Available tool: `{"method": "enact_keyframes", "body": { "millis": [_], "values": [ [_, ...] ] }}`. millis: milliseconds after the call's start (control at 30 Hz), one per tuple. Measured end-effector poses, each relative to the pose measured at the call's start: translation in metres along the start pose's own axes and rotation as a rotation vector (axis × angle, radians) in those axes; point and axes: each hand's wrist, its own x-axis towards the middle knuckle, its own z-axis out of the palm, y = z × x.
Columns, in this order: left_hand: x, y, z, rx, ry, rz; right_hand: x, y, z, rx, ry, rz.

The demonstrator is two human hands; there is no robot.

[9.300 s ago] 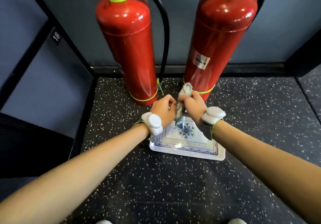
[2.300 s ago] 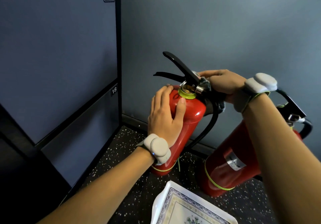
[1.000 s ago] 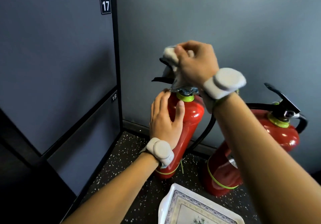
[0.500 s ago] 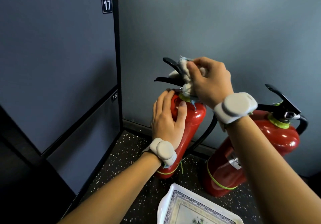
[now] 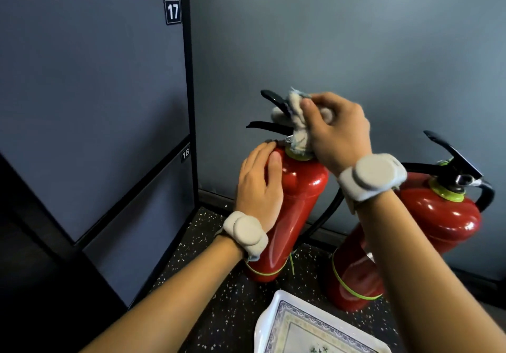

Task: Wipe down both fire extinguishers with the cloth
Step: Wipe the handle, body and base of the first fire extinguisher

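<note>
Left hand [image 5: 258,188]: flat on shoulder of left extinguisher [image 5: 301,207], fingers straight, pointing up.
Right hand [image 5: 338,131]: pinching cloth [image 5: 297,128], bunched against valve and black levers [image 5: 273,100] of same extinguisher.
Right extinguisher [image 5: 446,221]: just beside, untouched, partly behind right forearm.
Hose [image 5: 325,215]: black, hanging between the two red bodies.
Wrists: grey band [image 5: 246,232] on each.
Tray [image 5: 273,322]: patterned, white rim, on speckled floor [image 5: 219,298] near both bases.
Panels [image 5: 95,92]: dark, at left, tag 17 [image 5: 172,11] above tag 18 [image 5: 185,153].

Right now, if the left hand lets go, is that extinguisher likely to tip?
Possibly: the left extinguisher is tall on a narrow base. The left hand lies flat on its shoulder, likely steadying it. Its glossy shell looks slippery.
</note>
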Motion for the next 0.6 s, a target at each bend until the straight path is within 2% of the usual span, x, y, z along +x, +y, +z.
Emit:
{"method": "enact_keyframes", "body": {
  "millis": [133, 234, 334, 434, 501, 601],
  "values": [
    [0.004, 0.019, -0.016, -0.035, 0.152, -0.002, -0.012, 0.01, -0.012, 0.079, 0.054, 0.102],
    [0.007, 0.04, -0.023, -0.091, 0.226, 0.015, -0.014, -0.001, -0.018, 0.277, 0.068, 0.145],
    [0.008, 0.059, -0.025, -0.184, 0.165, 0.037, -0.024, -0.02, -0.011, 0.39, -0.067, 0.107],
    [0.003, 0.069, -0.025, -0.217, 0.093, 0.029, -0.036, -0.036, -0.001, 0.583, -0.231, 0.155],
    [0.0, 0.07, -0.027, -0.262, 0.113, 0.014, -0.041, -0.039, -0.001, 0.732, -0.309, 0.218],
    [0.006, 0.069, -0.032, -0.26, 0.177, -0.002, -0.044, -0.034, -0.009, 0.826, -0.353, 0.291]
  ]
}}
